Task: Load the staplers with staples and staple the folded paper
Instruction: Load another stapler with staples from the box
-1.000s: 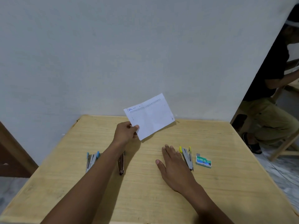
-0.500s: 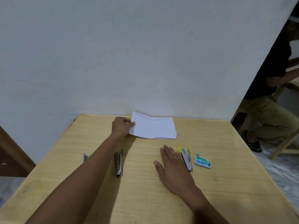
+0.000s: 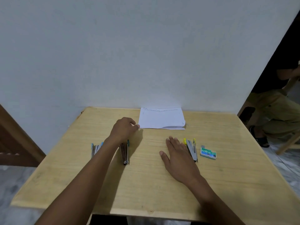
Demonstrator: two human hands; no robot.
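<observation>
The folded white paper (image 3: 161,118) lies flat at the table's far edge, against the wall. My left hand (image 3: 124,129) rests by the paper's near left corner with fingers curled and the thumb tip at the corner; whether it still pinches the paper is unclear. My right hand (image 3: 177,155) lies flat on the table, palm down, fingers spread, holding nothing. A yellow-tipped stapler (image 3: 191,150) lies right beside its fingers. A teal-tipped stapler (image 3: 124,154) lies under my left wrist, and a blue-tipped stapler (image 3: 96,149) lies left of that forearm. A green staple box (image 3: 208,153) sits right of the yellow stapler.
The wooden table (image 3: 146,184) is pushed against a pale wall. A small grey staple strip (image 3: 203,146) lies just behind the box. A seated person (image 3: 276,108) is at the right, beyond the wall's edge. Brown wooden furniture (image 3: 14,143) stands at the left.
My left hand lowered the paper from the air onto the table's far edge, and the paper now lies flat. My right hand stayed flat in place.
</observation>
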